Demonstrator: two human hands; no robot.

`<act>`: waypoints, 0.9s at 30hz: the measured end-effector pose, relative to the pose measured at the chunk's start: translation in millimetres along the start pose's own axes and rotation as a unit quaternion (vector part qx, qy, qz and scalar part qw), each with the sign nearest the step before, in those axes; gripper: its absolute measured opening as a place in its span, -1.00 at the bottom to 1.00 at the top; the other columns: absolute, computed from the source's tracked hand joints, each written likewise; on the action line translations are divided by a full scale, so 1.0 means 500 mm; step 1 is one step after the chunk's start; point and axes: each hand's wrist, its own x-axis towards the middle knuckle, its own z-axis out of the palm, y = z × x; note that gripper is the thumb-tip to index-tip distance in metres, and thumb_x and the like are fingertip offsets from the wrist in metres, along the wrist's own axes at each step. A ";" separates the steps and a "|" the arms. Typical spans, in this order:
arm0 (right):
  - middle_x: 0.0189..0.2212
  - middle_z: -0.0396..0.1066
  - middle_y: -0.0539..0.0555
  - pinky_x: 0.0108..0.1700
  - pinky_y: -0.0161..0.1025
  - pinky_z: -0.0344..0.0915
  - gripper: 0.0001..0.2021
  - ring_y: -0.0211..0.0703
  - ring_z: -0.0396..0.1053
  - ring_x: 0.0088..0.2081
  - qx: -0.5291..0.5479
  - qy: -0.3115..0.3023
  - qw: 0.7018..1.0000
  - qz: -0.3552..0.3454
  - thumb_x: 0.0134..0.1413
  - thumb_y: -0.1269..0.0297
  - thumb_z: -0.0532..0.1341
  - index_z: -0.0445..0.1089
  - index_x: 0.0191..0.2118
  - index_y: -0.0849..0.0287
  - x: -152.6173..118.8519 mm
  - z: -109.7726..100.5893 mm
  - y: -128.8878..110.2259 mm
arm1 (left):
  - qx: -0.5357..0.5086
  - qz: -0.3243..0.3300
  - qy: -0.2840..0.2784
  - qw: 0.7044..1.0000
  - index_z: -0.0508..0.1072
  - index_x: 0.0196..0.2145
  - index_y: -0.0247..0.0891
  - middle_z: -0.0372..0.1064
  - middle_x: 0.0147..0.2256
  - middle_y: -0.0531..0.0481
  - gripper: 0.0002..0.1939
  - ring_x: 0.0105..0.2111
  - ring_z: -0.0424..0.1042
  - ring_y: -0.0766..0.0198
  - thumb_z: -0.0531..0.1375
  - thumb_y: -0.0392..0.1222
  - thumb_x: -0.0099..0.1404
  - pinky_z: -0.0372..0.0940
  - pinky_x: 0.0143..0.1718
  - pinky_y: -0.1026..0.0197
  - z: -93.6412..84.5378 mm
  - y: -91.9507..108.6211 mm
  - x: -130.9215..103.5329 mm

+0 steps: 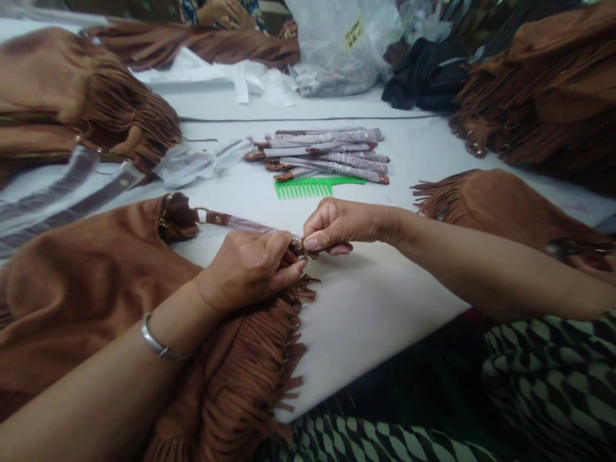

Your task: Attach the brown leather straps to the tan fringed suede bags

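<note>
A brown fringed bag [101,269] lies on the white table at the left, its fringe hanging toward the front edge. From a ring at its opening, a plastic-wrapped strap [240,223] runs right to my hands. My left hand [250,263], with a silver bangle at the wrist, is closed around a metal ring [296,245] at the strap's end. Touching the same ring from the right, my right hand [332,228] pinches with thumb and forefinger; the small part between those fingertips is mostly hidden.
Behind my hands are a green comb [320,184] and a pile of wrapped straps [327,153]. More brown fringed bags [520,215] lie left and right. Farther back are a clear plastic bag [337,51], dark cloth [426,74] and another person's hands [224,13].
</note>
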 end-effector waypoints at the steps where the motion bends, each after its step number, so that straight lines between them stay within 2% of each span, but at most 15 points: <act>1: -0.74 0.18 -0.06 -0.72 -0.52 -0.08 -0.67 -0.48 0.05 -0.73 0.011 0.004 1.000 -0.002 0.01 0.17 0.30 0.36 -0.46 0.43 0.000 0.004 0.008 | -0.002 -0.003 -0.002 1.000 0.33 -0.39 -0.31 0.40 -0.52 -0.02 -0.79 -0.51 0.41 0.27 0.08 -0.10 0.26 0.24 -0.46 0.27 0.001 -0.001 -0.001; 4: -0.75 0.20 -0.06 -0.70 -0.52 -0.03 -0.67 -0.48 0.05 -0.73 0.027 0.023 0.999 -0.013 0.07 0.14 0.26 0.35 -0.44 0.40 -0.006 0.026 0.035 | -0.001 -0.016 0.000 1.000 0.32 -0.42 -0.30 0.39 -0.54 -0.01 -0.77 -0.53 0.39 0.29 0.08 -0.07 0.26 0.22 -0.47 0.29 0.005 -0.006 -0.002; 7: -0.74 0.21 -0.06 -0.67 -0.52 -0.01 -0.66 -0.47 0.08 -0.71 0.018 0.103 0.994 -0.040 0.06 0.11 0.26 0.35 -0.42 0.39 -0.012 0.047 0.050 | -0.023 -0.048 -0.021 0.998 0.33 -0.40 -0.31 0.40 -0.53 -0.03 -0.76 -0.53 0.40 0.29 0.08 -0.06 0.25 0.22 -0.47 0.30 0.004 -0.006 0.001; 9: -0.73 0.19 -0.08 -0.67 -0.52 -0.04 -0.65 -0.47 0.09 -0.70 -0.001 0.150 0.987 -0.052 0.01 0.11 0.29 0.35 -0.43 0.39 -0.015 0.052 0.051 | -0.047 -0.071 -0.056 0.995 0.36 -0.34 -0.32 0.43 -0.49 -0.04 -0.76 -0.50 0.42 0.28 0.08 -0.06 0.26 0.22 -0.48 0.31 0.001 -0.002 0.004; 11: -0.71 0.18 -0.08 -0.66 -0.52 -0.02 -0.65 -0.47 0.11 -0.68 -0.008 0.155 0.986 -0.058 -0.04 0.13 0.33 0.34 -0.46 0.39 -0.016 0.047 0.046 | -0.042 -0.097 -0.060 0.993 0.36 -0.22 -0.32 0.45 -0.45 -0.03 -0.73 -0.48 0.44 0.27 0.11 -0.06 0.24 0.22 -0.49 0.32 -0.002 0.003 0.005; 14: -0.69 0.21 -0.06 -0.64 -0.50 0.02 -0.67 -0.46 0.13 -0.66 -0.016 0.139 0.988 -0.069 -0.03 0.16 0.33 0.33 -0.47 0.39 -0.017 0.030 0.036 | -0.015 -0.132 0.009 0.991 0.27 -0.02 -0.31 0.48 -0.34 -0.04 -0.56 -0.47 0.45 0.28 0.17 -0.06 0.19 0.24 -0.47 0.31 -0.002 0.008 0.002; 16: -0.71 0.20 -0.06 -0.66 -0.50 -0.02 -0.67 -0.46 0.10 -0.67 -0.028 0.125 0.989 -0.068 0.00 0.16 0.30 0.35 -0.45 0.41 -0.016 0.015 0.029 | -0.016 -0.118 0.036 0.992 0.25 0.01 -0.30 0.48 -0.28 -0.04 -0.53 -0.42 0.46 0.29 0.18 -0.07 0.19 0.27 -0.42 0.31 0.001 0.007 -0.001; 19: -0.74 0.16 -0.08 -0.71 -0.50 -0.12 -0.66 -0.49 0.01 -0.71 -0.030 0.085 0.995 -0.041 -0.03 0.14 0.32 0.39 -0.45 0.43 -0.004 -0.016 0.011 | -0.043 -0.081 0.010 0.996 0.30 -0.06 -0.30 0.48 -0.29 -0.02 -0.64 -0.35 0.48 0.28 0.16 -0.11 0.21 0.29 -0.38 0.32 0.006 0.004 -0.001; 23: -0.73 0.18 -0.07 -0.72 -0.52 -0.15 -0.68 -0.51 0.01 -0.73 -0.068 -0.041 0.995 0.059 -0.18 0.20 0.40 0.40 -0.54 0.41 0.045 -0.064 -0.038 | -0.074 -0.073 -0.020 0.994 0.35 -0.18 -0.29 0.49 -0.31 0.01 -0.77 -0.39 0.48 0.33 0.12 -0.13 0.25 0.30 -0.39 0.33 0.007 0.005 0.003; 25: -0.72 0.20 -0.06 -0.70 -0.54 -0.11 -0.72 -0.51 0.06 -0.72 -0.103 -0.073 0.986 0.106 -0.23 0.27 0.43 0.40 -0.56 0.40 0.075 -0.080 -0.066 | -0.043 -0.085 -0.001 0.995 0.38 -0.26 -0.28 0.49 -0.34 0.01 -0.81 -0.41 0.47 0.32 0.11 -0.10 0.25 0.28 -0.40 0.32 0.006 0.009 0.004; 27: -0.69 0.23 -0.05 -0.68 -0.54 -0.08 -0.75 -0.50 0.09 -0.70 -0.126 -0.083 0.980 0.132 -0.22 0.30 0.42 0.40 -0.56 0.40 0.097 -0.086 -0.088 | 0.019 -0.125 0.029 0.992 0.39 -0.34 -0.27 0.47 -0.41 0.01 -0.80 -0.45 0.45 0.29 0.11 -0.07 0.23 0.25 -0.43 0.30 0.005 0.014 0.004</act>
